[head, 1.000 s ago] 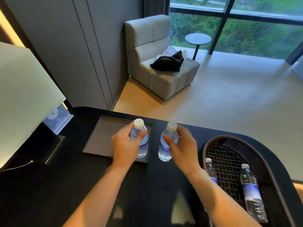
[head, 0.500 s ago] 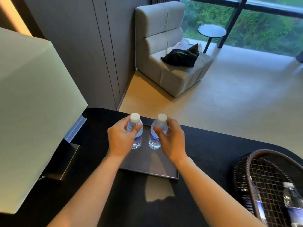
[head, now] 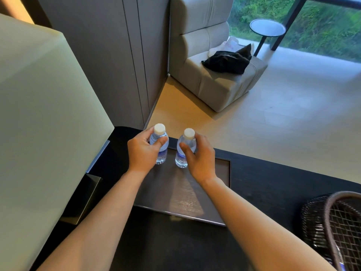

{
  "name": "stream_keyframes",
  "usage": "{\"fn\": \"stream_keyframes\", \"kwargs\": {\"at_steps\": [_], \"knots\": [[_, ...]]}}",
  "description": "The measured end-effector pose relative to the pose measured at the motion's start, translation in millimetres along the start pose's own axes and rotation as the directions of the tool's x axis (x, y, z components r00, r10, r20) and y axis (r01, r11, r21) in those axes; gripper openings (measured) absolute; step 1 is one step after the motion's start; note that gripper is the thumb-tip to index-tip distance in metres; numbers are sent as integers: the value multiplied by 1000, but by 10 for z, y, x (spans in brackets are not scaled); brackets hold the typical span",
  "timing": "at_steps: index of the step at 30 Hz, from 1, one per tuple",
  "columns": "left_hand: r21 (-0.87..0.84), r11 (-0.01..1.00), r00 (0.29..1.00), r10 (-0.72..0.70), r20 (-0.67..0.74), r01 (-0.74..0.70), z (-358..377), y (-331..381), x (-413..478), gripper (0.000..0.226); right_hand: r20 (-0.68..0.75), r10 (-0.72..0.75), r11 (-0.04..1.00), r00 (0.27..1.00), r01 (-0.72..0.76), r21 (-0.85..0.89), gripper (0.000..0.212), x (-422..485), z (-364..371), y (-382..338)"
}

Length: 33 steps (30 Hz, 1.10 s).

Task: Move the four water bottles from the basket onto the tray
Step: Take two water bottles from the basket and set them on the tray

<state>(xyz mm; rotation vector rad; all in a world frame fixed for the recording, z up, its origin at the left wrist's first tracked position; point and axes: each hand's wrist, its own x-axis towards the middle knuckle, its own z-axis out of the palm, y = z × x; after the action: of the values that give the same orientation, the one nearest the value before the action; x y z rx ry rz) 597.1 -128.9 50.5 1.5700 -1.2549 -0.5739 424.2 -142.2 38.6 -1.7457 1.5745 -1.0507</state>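
I have both water bottles upright at the far end of the tray (head: 222, 173), the left bottle (head: 160, 145) clamped in my left hand (head: 141, 153) and the right bottle (head: 184, 151) in my right hand (head: 199, 161). They stand close to the tray's far rim near the counter (head: 273, 184) edge, so I judge a careless release of either grip could topple one off. The basket (head: 332, 222) sits well apart, its contents hidden.

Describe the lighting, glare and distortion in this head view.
Head view: daylight from the window reflects as a pale patch on the tray; the lit lampshade looms large at left; wide-angle bending tilts the wall panels; both bottles and hands are sharp.
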Motion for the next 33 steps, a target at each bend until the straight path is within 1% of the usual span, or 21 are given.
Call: {"fn": "stream_keyframes", "kwargs": {"at_steps": [7, 14, 16, 22, 30, 33], "knots": [[-27, 999, 999, -37, 25, 37, -44, -151, 84, 46, 16, -18, 999, 1000, 18, 31, 44, 103, 227, -5], [-76, 997, 999, -17, 30, 19, -37, -174, 93, 42, -1, -46, 997, 999, 46, 64, 42, 153, 388, 21], [-99, 994, 999, -38, 27, 41, -44, -208, 105, 45, -7, -54, 997, 999, 54, 62, 41, 158, 390, 30], [-153, 984, 993, -82, 83, 94, -53, -253, 145, 49, 24, -84, 995, 996, 82, 60, 43, 134, 374, 61], [-140, 984, 990, -92, 111, 107, -66, -296, 127, 52, 43, -56, 997, 998, 53, 60, 48, 73, 345, 58], [-124, 986, 987, -100, 125, 115, -65, -291, 122, 57, 58, -31, 998, 998, 27, 64, 51, 54, 335, 60]]}}
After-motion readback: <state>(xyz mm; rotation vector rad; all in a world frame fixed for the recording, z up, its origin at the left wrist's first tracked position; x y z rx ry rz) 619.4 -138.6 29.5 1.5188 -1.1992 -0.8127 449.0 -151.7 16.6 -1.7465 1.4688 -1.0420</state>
